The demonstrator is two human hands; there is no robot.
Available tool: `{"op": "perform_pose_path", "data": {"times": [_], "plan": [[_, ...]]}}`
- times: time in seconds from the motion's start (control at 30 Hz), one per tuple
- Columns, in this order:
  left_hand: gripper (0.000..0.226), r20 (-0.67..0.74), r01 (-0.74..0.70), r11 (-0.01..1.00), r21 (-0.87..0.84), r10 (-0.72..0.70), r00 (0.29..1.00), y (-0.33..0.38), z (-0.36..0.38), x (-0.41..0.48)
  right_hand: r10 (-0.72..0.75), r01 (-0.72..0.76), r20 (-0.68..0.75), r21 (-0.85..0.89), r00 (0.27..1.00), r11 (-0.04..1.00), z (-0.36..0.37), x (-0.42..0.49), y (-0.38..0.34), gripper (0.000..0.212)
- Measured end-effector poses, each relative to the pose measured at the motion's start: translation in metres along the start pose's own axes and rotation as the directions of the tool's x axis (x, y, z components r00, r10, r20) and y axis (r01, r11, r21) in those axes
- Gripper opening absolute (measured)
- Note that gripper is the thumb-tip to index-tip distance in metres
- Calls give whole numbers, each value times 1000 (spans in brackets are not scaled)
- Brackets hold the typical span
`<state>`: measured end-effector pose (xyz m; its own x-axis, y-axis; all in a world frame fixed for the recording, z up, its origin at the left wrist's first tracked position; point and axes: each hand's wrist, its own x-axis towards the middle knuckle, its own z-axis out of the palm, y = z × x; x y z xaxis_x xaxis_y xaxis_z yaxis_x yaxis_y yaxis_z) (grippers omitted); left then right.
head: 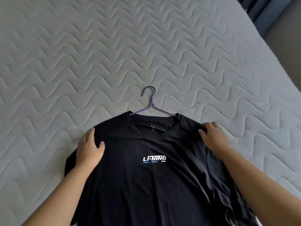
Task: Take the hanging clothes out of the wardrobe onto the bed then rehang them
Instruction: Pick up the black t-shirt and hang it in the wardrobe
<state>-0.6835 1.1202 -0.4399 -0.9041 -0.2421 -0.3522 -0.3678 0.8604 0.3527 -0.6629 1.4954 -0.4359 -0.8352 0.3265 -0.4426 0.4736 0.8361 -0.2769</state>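
A black T-shirt (153,176) with a white chest logo lies face up on the bed (81,62), collar pointing away from me. A purple wire hanger (150,101) sits inside it; its dark hook and neck stick out past the collar, and the shoulders of the hanger are hidden under the cloth. My left hand (89,147) grips the shirt's left shoulder, thumb on top and fingers at the edge. My right hand (213,136) pinches the cloth at the right shoulder, with its fingers curled over the seam.
The bed has a grey quilted cover with a wavy pattern. Its right edge runs diagonally at the upper right, with dark floor (283,38) and a blue curtain (260,7) beyond.
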Motion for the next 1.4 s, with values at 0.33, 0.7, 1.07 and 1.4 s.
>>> {"op": "perform_pose_path", "data": {"times": [0.33, 0.7, 1.07, 1.4], "plan": [[31, -129, 95, 984, -151, -115, 985, 2, 24, 37, 22, -21, -87, 15, 996, 1000, 25, 36, 17, 30], [33, 34, 279, 940, -197, -278, 960, -40, 11, -147, 137, -157, 153, 127, 979, 979, 31, -107, 76, 24], [16, -27, 64, 983, -174, -69, 997, -33, -100, -285, 43, -69, 105, 257, 994, 964, -89, -241, 94, 29], [16, -461, -326, 922, -211, 201, 864, 58, -298, -296, -384, 459, -322, 201, 865, 865, -325, -265, -11, 27]]}}
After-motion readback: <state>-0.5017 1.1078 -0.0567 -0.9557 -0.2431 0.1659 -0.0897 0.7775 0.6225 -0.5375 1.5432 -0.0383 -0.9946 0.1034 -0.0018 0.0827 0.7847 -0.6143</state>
